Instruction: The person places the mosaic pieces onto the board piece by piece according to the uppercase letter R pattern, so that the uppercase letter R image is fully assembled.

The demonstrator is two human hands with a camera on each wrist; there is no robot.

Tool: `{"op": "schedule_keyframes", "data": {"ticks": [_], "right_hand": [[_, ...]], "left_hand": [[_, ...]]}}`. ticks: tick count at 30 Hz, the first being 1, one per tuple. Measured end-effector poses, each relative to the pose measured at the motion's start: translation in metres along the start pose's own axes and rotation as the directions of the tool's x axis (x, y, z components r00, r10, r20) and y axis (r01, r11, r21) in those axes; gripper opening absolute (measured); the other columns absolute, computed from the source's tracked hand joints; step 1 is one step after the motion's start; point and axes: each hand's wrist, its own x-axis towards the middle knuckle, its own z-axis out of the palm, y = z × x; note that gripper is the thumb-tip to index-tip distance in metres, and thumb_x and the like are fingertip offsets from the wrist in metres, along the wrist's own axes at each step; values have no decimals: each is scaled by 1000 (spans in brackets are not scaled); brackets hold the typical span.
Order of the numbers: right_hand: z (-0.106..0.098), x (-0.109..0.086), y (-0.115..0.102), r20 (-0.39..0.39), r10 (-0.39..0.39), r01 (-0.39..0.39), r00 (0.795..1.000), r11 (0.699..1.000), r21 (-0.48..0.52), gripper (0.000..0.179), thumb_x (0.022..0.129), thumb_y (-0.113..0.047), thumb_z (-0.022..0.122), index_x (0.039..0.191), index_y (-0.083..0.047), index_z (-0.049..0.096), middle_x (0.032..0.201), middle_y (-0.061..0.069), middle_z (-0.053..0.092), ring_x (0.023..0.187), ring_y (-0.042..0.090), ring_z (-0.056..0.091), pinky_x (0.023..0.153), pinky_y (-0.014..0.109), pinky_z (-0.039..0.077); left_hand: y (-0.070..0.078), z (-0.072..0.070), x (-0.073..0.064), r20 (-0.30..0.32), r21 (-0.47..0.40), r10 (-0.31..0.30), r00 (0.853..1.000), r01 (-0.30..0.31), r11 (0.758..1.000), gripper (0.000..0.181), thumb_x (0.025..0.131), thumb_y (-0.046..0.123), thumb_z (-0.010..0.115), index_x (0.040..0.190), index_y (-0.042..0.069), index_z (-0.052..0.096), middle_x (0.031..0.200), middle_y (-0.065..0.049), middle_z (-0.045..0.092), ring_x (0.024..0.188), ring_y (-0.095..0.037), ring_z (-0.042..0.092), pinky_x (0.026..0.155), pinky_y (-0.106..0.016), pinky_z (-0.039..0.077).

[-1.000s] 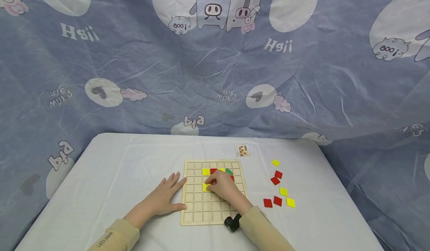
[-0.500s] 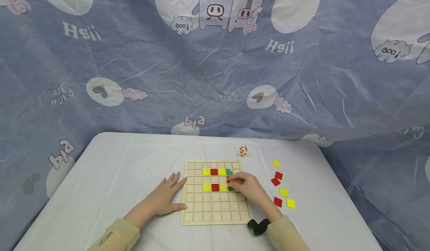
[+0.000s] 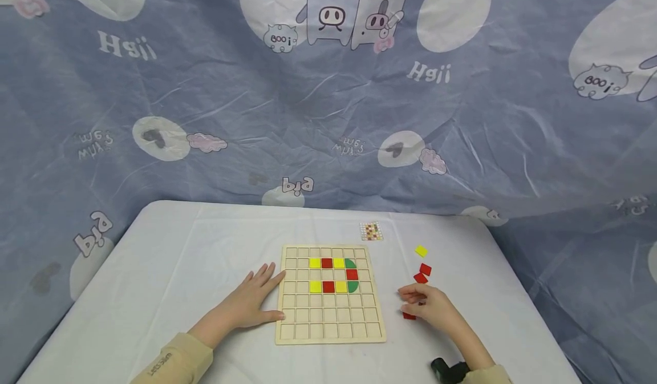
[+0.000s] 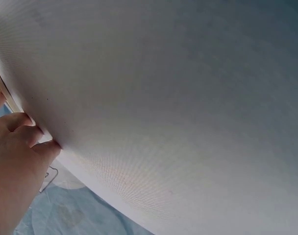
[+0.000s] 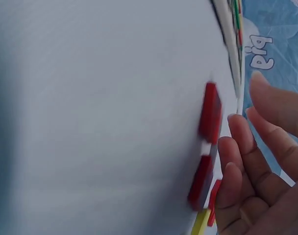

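A wooden grid board (image 3: pixel 303 331) lies on the white table. My left hand (image 3: pixel 243 304) lies spread with its fingertips and thumb at the board's left edge; the left wrist view shows its fingers (image 4: pixel 24 129) along that edge. Yellow squares (image 3: pixel 315 286), red squares (image 3: pixel 327 263) and two rounded green pieces (image 3: pixel 350 263) fill some of the cells. To the right of the board, my right hand (image 3: pixel 431 307) hovers over loose red tiles (image 3: pixel 409 316), its fingers parted and holding nothing. In the right wrist view, red tiles (image 5: pixel 211 112) stand out beside the fingers.
A small pattern card (image 3: pixel 371 231) lies behind the board. Farther back on the right are a loose yellow tile (image 3: pixel 421 251) and two red tiles (image 3: pixel 425 270). A black wrist device (image 3: pixel 449 371) sits at the right sleeve. A blue printed cloth (image 3: pixel 328 110) hangs behind the table.
My right hand has gone from the board's lower yellow square to the red tile at its right, then off rightward to the loose tiles. The left hand stays at the board's edge.
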Motion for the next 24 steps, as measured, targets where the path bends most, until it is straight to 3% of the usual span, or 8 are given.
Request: {"op": "schedule_keyframes", "data": {"ticks": [8,14,19,24], "right_hand": [[1,-5,11,-11,12,-14,1000,989,-145,32,71,-11,87,100,-11,73,92,-3,66,83,14,55,73,28,50],[2,-3,9,3,-3,3,1000,982,-189,27,71,-6,86,93,-14,73,85,-3,61,79,14,51,68,25,46],[2,-4,6,16,-15,17,1000,986,-166,26,70,0,85,89,-13,72,80,-2,58,75,14,50,63,23,44],[4,-3,-1,26,-6,7,1000,998,-56,24,72,-4,85,90,-12,72,78,-2,63,72,12,55,62,19,48]], "left_hand": [[-1,0,1,7,9,-7,1000,7,1000,95,82,63,68,154,12,33,162,-21,23,151,-40,18,120,-60,19],[-2,1,2,4,17,-2,1000,2,1000,95,82,64,67,154,13,33,162,-21,22,151,-40,18,120,-60,19],[-1,0,2,4,14,-3,1000,3,1000,95,82,64,67,154,13,33,161,-22,23,151,-40,18,120,-60,19],[0,0,0,4,8,0,1000,0,1000,94,83,63,67,154,12,33,161,-22,23,150,-41,18,120,-61,19]]}}
